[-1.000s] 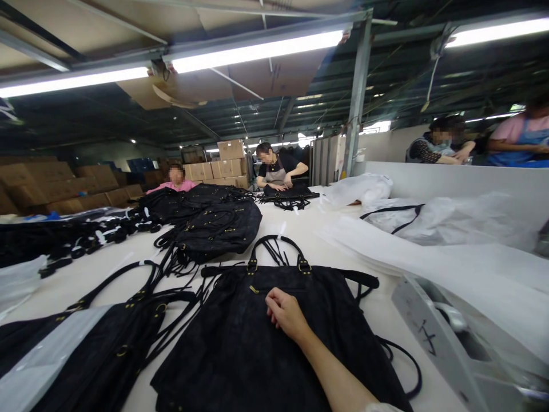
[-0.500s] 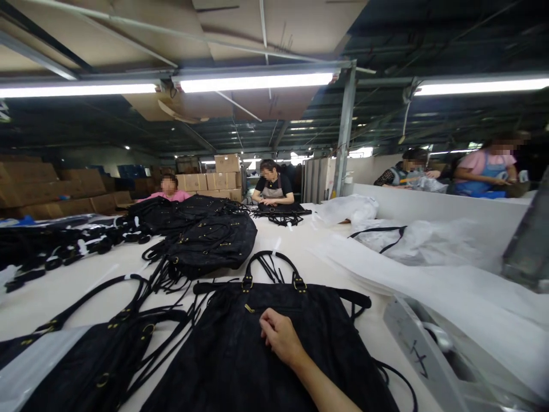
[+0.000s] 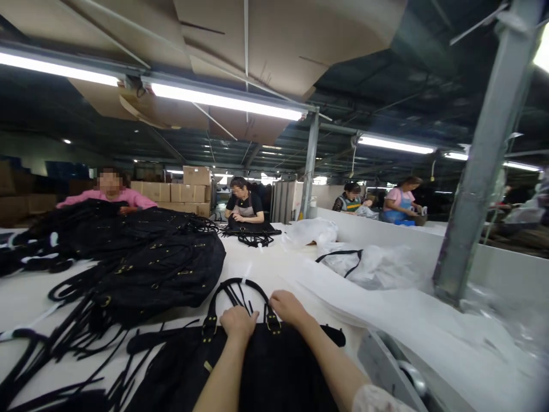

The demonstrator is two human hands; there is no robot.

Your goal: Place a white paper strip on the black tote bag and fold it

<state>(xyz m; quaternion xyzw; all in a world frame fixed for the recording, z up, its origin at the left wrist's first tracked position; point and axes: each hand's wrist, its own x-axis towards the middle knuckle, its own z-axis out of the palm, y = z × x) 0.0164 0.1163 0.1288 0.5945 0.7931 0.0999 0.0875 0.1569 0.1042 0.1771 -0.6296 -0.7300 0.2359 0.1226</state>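
A black handbag point(image 3: 274, 372) with brass fittings lies on the table in front of me, its looped handle point(image 3: 242, 280) pointing away. My left hand point(image 3: 239, 321) is closed over the bag's top edge, between the two handle bases, thumb toward the right. At the right base of the handle, my right hand point(image 3: 288, 307) is closed, with its fingertips curled on the far side and partly hidden. A brass zip pull point(image 3: 208, 366) shows beside my left forearm. Thin black straps spread out beyond and to the left of the bag.
More black bags point(image 3: 171, 269) are heaped at the left. White sheets point(image 3: 386, 320) and clear plastic point(image 3: 386, 266) lie at the right, near a metal post point(image 3: 480, 154). Across the table, one co-worker point(image 3: 244, 203) handles a black bag; another person point(image 3: 109, 191) stands behind the heap.
My left hand has come into view onto the bag's top edge. My right hand has moved from the bag's front panel up to the handle base. The view has turned rightward.
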